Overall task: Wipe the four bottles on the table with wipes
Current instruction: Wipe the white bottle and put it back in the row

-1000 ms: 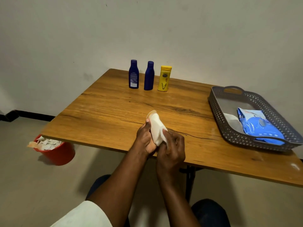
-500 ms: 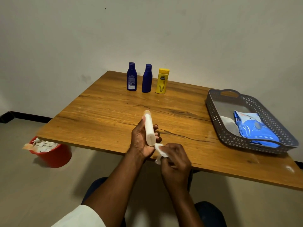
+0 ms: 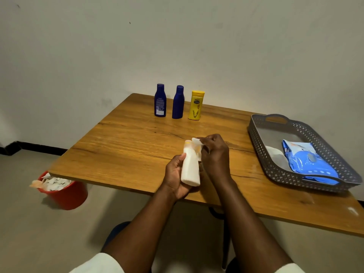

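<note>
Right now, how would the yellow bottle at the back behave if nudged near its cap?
The yellow bottle stands upright, tall on a narrow base, so it would probably tip rather than slide. It looks like rigid plastic, unlikely to break. If it fell left it might knock the blue bottle beside it.

We see both forearms bare from the wrists back toward the elbows, with no watch, ring or bracelet visible on the left hand (image 3: pixel 175 174) or the right hand (image 3: pixel 214 154). At about seven o'clock in the head view a short white sleeve (image 3: pixel 98 264) covers our left upper arm, its hem a soft rounded edge, and at five o'clock a sliver of the matching white right sleeve (image 3: pixel 289 268) shows at the bottom edge. Below the arms, near six o'clock, our knees are clad in dark blue trousers (image 3: pixel 116 231).
</note>
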